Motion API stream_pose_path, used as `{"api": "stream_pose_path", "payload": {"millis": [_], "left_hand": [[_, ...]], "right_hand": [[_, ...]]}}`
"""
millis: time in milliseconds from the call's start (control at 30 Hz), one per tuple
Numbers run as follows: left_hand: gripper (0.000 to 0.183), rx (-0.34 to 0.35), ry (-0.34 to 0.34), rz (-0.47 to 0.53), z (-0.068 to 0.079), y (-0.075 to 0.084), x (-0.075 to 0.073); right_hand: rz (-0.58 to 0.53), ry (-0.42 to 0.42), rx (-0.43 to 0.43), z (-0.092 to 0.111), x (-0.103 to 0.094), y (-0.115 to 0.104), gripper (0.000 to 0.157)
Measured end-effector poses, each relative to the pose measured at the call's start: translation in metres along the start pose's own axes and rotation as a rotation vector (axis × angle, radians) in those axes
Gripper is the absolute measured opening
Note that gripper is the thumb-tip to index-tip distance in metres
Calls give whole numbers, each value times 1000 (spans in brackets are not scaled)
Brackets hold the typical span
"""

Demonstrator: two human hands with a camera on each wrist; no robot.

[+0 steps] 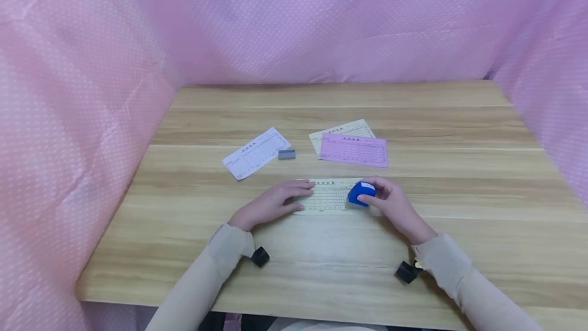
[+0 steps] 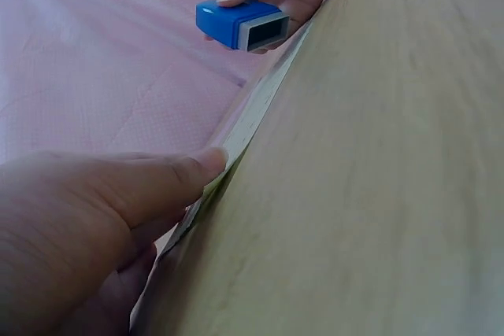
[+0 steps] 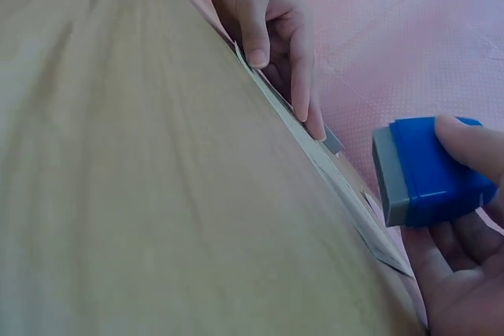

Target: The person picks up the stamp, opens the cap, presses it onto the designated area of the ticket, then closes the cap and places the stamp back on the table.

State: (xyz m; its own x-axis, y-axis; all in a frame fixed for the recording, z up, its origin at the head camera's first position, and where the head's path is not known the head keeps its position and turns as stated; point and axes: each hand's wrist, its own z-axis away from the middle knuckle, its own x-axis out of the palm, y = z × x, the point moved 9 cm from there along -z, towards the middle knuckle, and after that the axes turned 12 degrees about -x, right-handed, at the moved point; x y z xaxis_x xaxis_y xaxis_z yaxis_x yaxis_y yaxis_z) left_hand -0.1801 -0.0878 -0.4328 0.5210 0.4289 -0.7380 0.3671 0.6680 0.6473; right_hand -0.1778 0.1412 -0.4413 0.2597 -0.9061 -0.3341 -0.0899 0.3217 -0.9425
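A pale yellow printed form slip [image 1: 328, 199] lies on the table between the hands. My left hand [image 1: 278, 199] rests on its left end, fingers fairly straight and spread. Over the slip's right end, my right hand [image 1: 390, 203] grips a blue stamp [image 1: 361, 193] between thumb and fingers. In the right wrist view the blue stamp [image 3: 437, 171] is tilted, its grey-rimmed face turned toward the left hand. The left wrist view shows the stamp [image 2: 240, 24] held above the paper, its dark rectangular face uncovered.
Beyond the hands lie a white form slip [image 1: 255, 153], a small grey stamp cap [image 1: 287, 154] touching its right corner, and a purple slip [image 1: 353, 150] overlapping another pale yellow slip [image 1: 344, 129]. Pink sheeting [image 1: 331, 24] hangs behind and beside the wooden table [image 1: 184, 229].
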Motion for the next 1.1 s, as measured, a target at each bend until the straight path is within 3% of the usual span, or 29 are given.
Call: {"api": "stream_pose_path", "payload": {"millis": [467,1100], "left_hand": [[43,-15,-3,5,-2,-1,0],[41,-12,-5,29,-2,1,0]], "right_hand": [[26,-65,-182,3,8,-12,31],[72,-91,-161,5,10,-14,30]]}}
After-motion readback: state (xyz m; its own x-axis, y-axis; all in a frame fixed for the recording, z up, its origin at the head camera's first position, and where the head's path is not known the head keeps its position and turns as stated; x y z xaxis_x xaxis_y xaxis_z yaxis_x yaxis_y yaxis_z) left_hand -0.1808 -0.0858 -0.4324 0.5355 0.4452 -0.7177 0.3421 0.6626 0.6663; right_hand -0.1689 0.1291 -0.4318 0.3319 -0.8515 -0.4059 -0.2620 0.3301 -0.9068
